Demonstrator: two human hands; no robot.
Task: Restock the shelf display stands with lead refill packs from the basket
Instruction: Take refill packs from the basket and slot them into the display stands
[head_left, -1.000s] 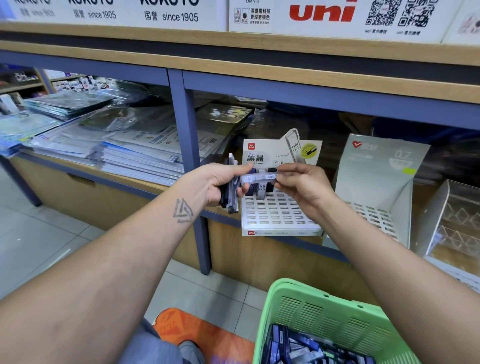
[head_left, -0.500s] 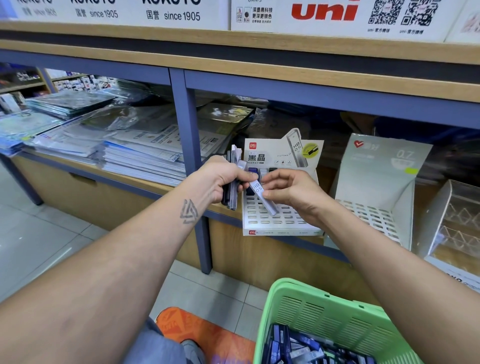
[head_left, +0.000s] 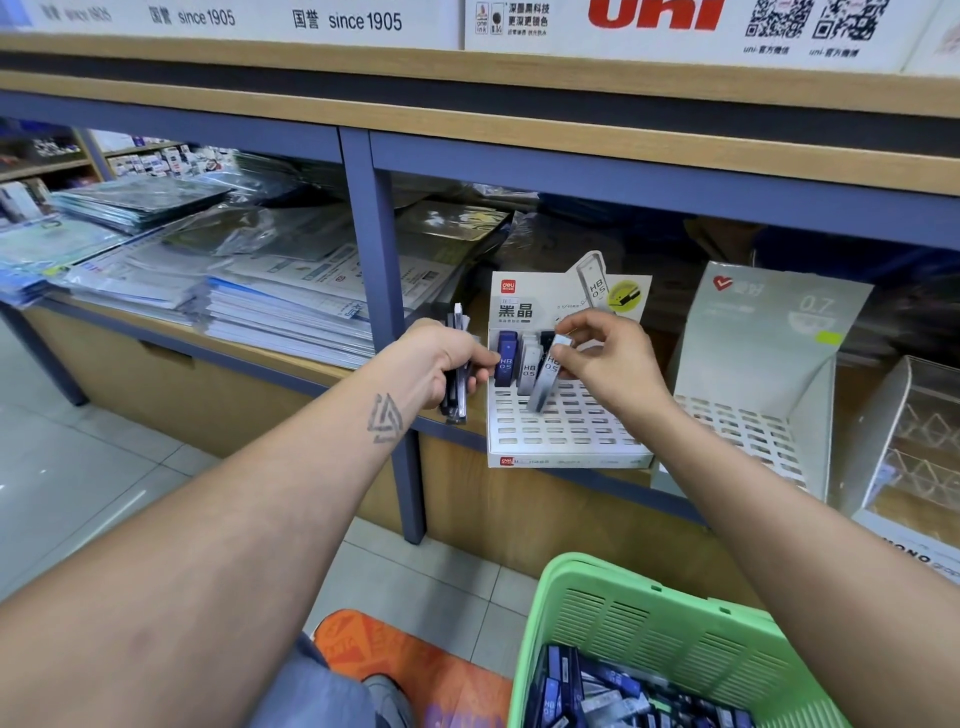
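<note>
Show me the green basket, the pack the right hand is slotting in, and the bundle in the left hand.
green basket (head_left: 644, 618): head view, slotted front wall.
grey refill pack (head_left: 546, 376): head view, mid-body.
bundle of packs (head_left: 458, 317): head view, top end above the left hand.

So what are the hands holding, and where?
Right hand pinches a grey pack by its top. Left hand grips a bunch of packs around the middle.

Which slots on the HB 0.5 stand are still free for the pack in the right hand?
On the HB 0.5 stand, only the back row's left end is filled, by a blue pack and a grey pack. The rows in front, down to the front lip, are bare. The 0.7 stand looks unfilled. It is crowded where the left hand and right hand meet.
</note>
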